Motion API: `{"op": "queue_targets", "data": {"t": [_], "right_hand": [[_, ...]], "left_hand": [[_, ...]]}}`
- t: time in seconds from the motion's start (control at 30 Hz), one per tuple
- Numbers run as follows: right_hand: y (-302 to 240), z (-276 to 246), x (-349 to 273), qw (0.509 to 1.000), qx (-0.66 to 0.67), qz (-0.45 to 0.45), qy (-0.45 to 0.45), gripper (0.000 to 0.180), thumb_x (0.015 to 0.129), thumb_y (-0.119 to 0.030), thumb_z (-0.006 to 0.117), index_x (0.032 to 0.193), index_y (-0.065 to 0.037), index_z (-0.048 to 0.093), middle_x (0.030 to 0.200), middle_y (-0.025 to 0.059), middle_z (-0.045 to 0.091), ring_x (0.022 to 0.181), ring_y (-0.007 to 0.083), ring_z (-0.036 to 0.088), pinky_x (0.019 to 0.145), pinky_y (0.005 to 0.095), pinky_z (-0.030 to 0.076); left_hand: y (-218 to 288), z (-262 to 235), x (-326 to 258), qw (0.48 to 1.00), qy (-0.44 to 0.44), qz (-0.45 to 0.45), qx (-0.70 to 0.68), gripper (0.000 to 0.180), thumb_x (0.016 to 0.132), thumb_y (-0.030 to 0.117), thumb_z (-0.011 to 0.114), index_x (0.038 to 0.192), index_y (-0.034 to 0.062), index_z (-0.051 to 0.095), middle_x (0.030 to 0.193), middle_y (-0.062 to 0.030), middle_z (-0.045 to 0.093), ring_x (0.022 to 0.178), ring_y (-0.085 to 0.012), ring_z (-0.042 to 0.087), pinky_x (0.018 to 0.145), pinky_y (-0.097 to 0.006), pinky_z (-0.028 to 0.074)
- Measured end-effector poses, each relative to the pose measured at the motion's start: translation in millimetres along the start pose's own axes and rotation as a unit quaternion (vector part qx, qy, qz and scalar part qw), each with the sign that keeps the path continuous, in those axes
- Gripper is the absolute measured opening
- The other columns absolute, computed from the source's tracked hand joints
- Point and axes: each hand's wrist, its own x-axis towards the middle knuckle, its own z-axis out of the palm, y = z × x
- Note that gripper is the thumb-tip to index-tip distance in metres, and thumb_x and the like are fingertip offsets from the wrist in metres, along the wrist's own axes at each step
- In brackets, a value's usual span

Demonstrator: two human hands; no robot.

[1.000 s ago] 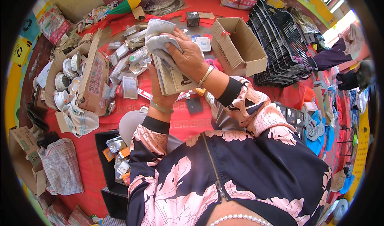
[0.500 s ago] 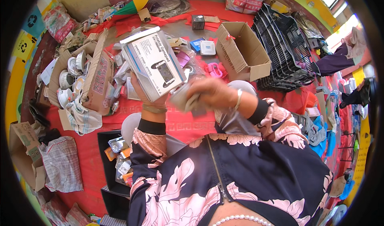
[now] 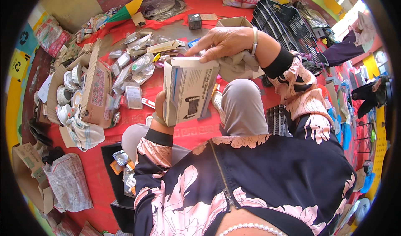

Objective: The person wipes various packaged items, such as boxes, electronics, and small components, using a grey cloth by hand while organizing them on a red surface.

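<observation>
In my left hand (image 3: pixel 160 104) is a white and grey gamepad box (image 3: pixel 193 90), held upright by its left side with the fingers closed round its edge. The printed front, with a picture of a phone-like device, faces right. Over the top edge of the box is my right hand (image 3: pixel 229 40), its index finger and thumb stretched out at the box's upper rim. A crumpled grey cloth (image 3: pixel 237 64) hangs beneath the right palm, gripped by the other fingers, which are mostly hidden.
Small packaged goods (image 3: pixel 142 64) lie heaped on the red floor covering beyond the box. A carton (image 3: pixel 98 98) of white round fixtures stands left. Farther right are an open carton (image 3: pixel 234 22) and black crates (image 3: pixel 288 31). A black bin (image 3: pixel 110 152) with packets sits by my left knee.
The box has come down and right, turning from tilted to nearly upright. My right hand, with the cloth, has moved up from beside the box to its top edge.
</observation>
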Motion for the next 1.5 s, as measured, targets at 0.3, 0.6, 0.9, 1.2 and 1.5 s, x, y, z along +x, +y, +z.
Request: {"op": "queue_targets", "data": {"t": [0.3,0.6,0.9,1.2,1.5], "right_hand": [[-5,7,-9,0.993,0.089,0.079,-0.021,0.043,0.086,-0.034,0.062,0.115,-0.003,0.060,0.107,0.0100,0.064,0.093,0.0145,0.058,0.085,0.0259,0.045],[-23,15,-8,0.990,0.063,0.123,0.015,0.043,0.081,-0.031,0.067,0.112,-0.001,0.062,0.100,0.0125,0.066,0.090,0.0162,0.061,0.080,0.0271,0.047],[-24,16,-3,0.985,0.081,0.147,0.026,0.042,0.079,-0.029,0.070,0.110,-0.001,0.063,0.095,0.0107,0.067,0.085,0.0141,0.061,0.076,0.0256,0.048],[-21,18,-3,0.988,0.025,0.149,-0.017,0.042,0.072,-0.021,0.075,0.105,0.002,0.064,0.091,0.0094,0.067,0.080,0.0135,0.061,0.071,0.0263,0.049],[-41,22,-19,0.994,-0.090,-0.036,-0.044,0.060,0.081,-0.023,0.064,0.131,0.000,0.041,0.124,0.0210,0.052,0.113,0.0311,0.052,0.095,0.0347,0.041]], "left_hand": [[0,-1,-6,0.998,0.004,-0.019,0.062,0.074,0.072,0.043,0.065,0.126,-0.0022,0.044,0.115,-0.0178,0.057,0.100,-0.0283,0.059,0.087,-0.039,0.048],[5,-6,-9,0.998,0.013,-0.058,0.030,0.078,0.069,0.041,0.070,0.128,-0.0022,0.043,0.116,-0.0180,0.056,0.100,-0.0279,0.059,0.087,-0.038,0.049],[7,-4,-10,0.993,-0.031,-0.059,0.101,0.087,0.071,0.052,0.064,0.136,0.0033,0.034,0.131,-0.0150,0.047,0.114,-0.0282,0.051,0.097,-0.041,0.042],[4,-24,-5,0.991,-0.105,-0.081,-0.034,0.083,0.073,0.054,0.059,0.134,0.0020,0.037,0.127,-0.0170,0.048,0.110,-0.0294,0.052,0.095,-0.041,0.042],[-1,-16,-12,0.995,-0.029,-0.095,0.003,0.077,0.075,0.049,0.059,0.131,-0.0011,0.041,0.123,-0.0189,0.052,0.107,-0.0305,0.055,0.092,-0.041,0.044]]}}
